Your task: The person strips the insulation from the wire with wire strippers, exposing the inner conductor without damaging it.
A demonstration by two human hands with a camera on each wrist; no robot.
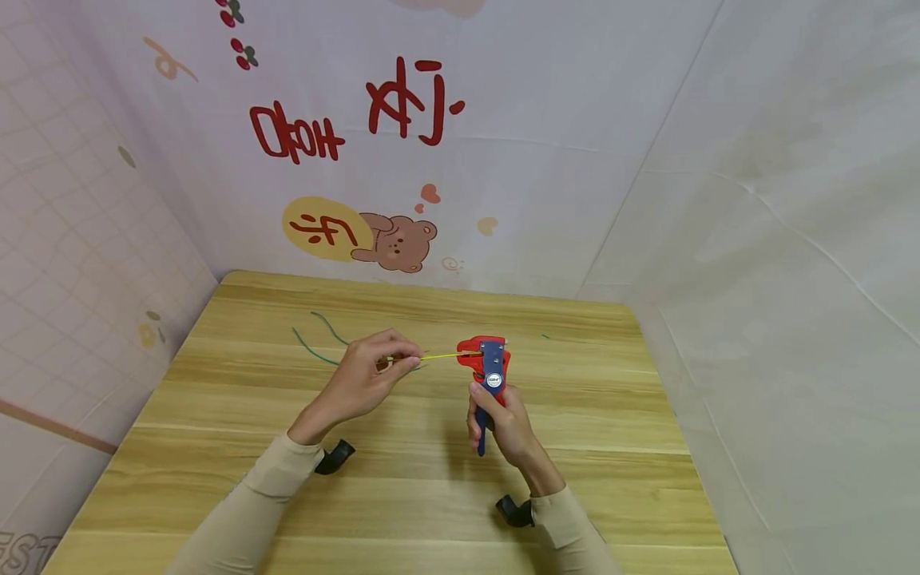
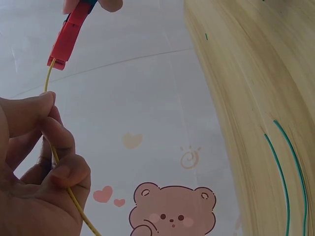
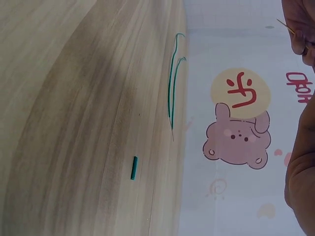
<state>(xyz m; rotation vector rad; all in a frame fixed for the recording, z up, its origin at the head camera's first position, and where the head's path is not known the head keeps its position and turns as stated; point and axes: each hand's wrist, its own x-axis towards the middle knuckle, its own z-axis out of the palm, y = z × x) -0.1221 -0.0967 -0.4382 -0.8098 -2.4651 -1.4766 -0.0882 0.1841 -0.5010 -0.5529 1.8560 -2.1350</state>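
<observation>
My left hand point(image 1: 362, 375) pinches a thin yellow wire point(image 1: 440, 357) between thumb and fingertips. One end of this wire reaches into the mouth of a red and blue wire stripper point(image 1: 493, 351). My right hand point(image 1: 512, 427) grips the stripper's handles, holding it upright over the table. Seen from the left wrist, the yellow wire point(image 2: 48, 78) runs across the curled fingers, up to the red head point(image 2: 66, 42) of the stripper. From the right wrist, part of the right hand point(image 3: 301, 167) shows at the edge, while the stripper is outside that view.
Two green wires point(image 3: 174, 88) with bare ends lie on the wooden table point(image 1: 424, 503), partly behind the left hand in the head view. A short green piece point(image 3: 134, 168) lies apart from them. Printed cloth walls point(image 1: 539, 200) stand behind and beside the table.
</observation>
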